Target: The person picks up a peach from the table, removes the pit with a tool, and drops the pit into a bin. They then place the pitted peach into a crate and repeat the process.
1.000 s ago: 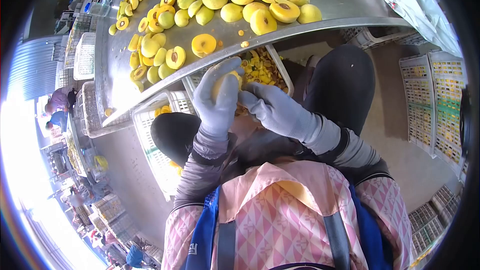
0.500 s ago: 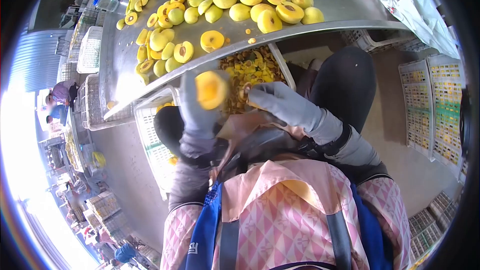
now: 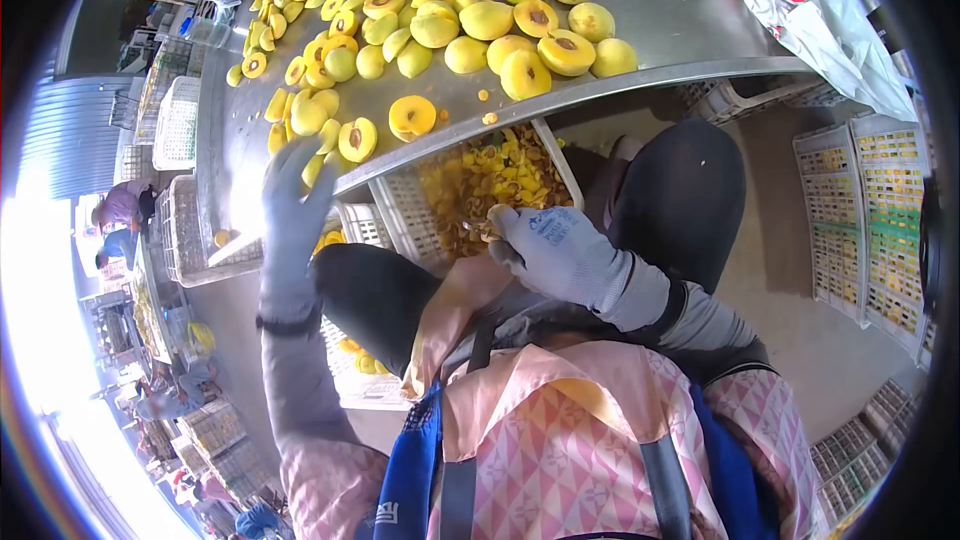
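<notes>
My left hand [image 3: 292, 195], in a grey glove and slightly blurred, is at the table's front edge beside the halved yellow fruit [image 3: 357, 140]. Its thumb and fingers are apart around the near side of the pile, and I see nothing held. My right hand [image 3: 565, 250], gloved too, is closed above my lap, its fingertips around a small brownish thing too unclear to name. Just beyond it, below the table edge, a white crate [image 3: 400, 210] holds yellow and brown scraps [image 3: 495, 175]. More fruit [image 3: 435, 25] lies on the metal table [image 3: 690, 0].
A white plastic bag [image 3: 815, 35] lies on the table's right corner. Crates of yellow pieces [image 3: 865, 230] stand on the right. Another crate with fruit [image 3: 365, 380] is beside my left leg. Other people [image 3: 125, 210] and stacked crates [image 3: 215, 435] appear far left.
My left hand has moved left to the table edge, and the fruit half it held is no longer seen in it. My right hand has shifted slightly down and stays closed.
</notes>
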Tool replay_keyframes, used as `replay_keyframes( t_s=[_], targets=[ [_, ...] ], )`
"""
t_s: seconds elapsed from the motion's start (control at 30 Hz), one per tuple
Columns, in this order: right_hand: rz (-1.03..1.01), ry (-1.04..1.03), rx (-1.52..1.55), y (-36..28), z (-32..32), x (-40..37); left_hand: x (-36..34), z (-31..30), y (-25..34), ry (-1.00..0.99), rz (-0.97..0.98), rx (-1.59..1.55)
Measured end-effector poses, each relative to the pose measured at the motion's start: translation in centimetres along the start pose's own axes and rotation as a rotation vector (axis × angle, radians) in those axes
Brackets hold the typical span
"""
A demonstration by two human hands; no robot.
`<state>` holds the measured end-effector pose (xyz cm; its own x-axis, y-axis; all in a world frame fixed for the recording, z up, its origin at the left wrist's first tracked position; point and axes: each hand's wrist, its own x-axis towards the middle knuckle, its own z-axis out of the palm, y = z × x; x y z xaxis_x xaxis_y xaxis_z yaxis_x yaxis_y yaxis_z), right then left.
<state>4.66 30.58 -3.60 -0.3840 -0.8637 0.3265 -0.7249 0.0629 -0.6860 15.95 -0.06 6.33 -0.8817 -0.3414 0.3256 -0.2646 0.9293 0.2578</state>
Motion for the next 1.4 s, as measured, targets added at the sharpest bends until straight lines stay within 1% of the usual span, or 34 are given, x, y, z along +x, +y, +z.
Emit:
replay_keyframes(
  t_s=[0.03,0.07,0.13,0.2,0.27,0.3,0.33,0.43,0.5,0.53,0.6,0.7,0.8,0.9,1.07,1.17,1.27,1.37,1.4],
  targets=[
    [0.032,-0.009,0.022,0.0,-0.4,0.2,2.5,2.4,1.0,0.009,0.097,-0.078],
    [0.065,-0.017,0.045,-0.3,-1.0,0.5,5.4,3.8,4.0,-0.121,0.111,-0.139],
    [0.128,-0.025,0.092,-0.4,-1.8,0.7,9.7,8.2,6.0,-0.37,0.114,-0.177],
    [0.185,-0.029,0.145,-0.3,-2.2,0.7,12.5,12.6,6.9,-0.446,0.186,0.037],
    [0.181,0.009,0.145,-0.3,-2.7,0.8,14.1,15.7,6.8,-0.479,0.217,0.167],
    [0.181,0.027,0.147,-0.4,-2.9,0.7,14.3,16.1,7.3,-0.498,0.232,0.232],
    [0.193,0.034,0.167,-0.4,-3.1,0.6,14.4,15.7,7.6,-0.537,0.156,0.201],
    [0.234,0.062,0.241,-0.7,-3.6,1.0,14.8,14.6,7.0,-0.615,0.113,0.162],
    [0.304,0.082,0.309,-0.7,-4.1,1.5,14.4,12.7,6.8,-0.582,-0.148,-0.349],
    [0.291,0.142,0.343,-0.7,-4.5,1.5,13.7,11.9,7.1,-0.561,-0.278,-0.606],
    [0.261,0.253,0.421,-1.0,-4.9,1.7,10.9,10.5,8.2,-0.445,-0.245,-0.645],
    [0.235,0.254,0.476,-1.2,-4.5,2.5,5.5,7.9,10.0,-0.24,-0.213,-0.692],
    [0.174,0.342,0.455,-1.6,-3.3,2.9,2.2,7.1,11.6,-0.124,-0.07,-0.623],
    [0.114,0.408,0.376,-1.9,-2.5,2.9,0.2,7.4,13.2,0.044,-0.034,-0.554],
    [0.082,0.415,0.234,-2.1,-2.1,3.0,-1.0,7.7,14.1,0.194,0.073,-0.457],
    [0.086,0.396,0.168,-2.1,-1.8,2.9,-1.5,8.4,13.8,0.132,-0.081,-0.738],
    [0.055,0.382,0.121,-2.1,-2.1,2.5,-0.9,8.0,13.8,0.131,0.014,-0.592],
    [0.004,0.386,0.134,-2.0,-2.7,2.7,-1.0,7.8,13.0,0.045,-0.056,-0.598],
    [-0.008,0.391,0.137,-1.9,-2.6,2.8,-1.4,8.6,12.2,0.115,-0.009,-0.498]
  ],
)
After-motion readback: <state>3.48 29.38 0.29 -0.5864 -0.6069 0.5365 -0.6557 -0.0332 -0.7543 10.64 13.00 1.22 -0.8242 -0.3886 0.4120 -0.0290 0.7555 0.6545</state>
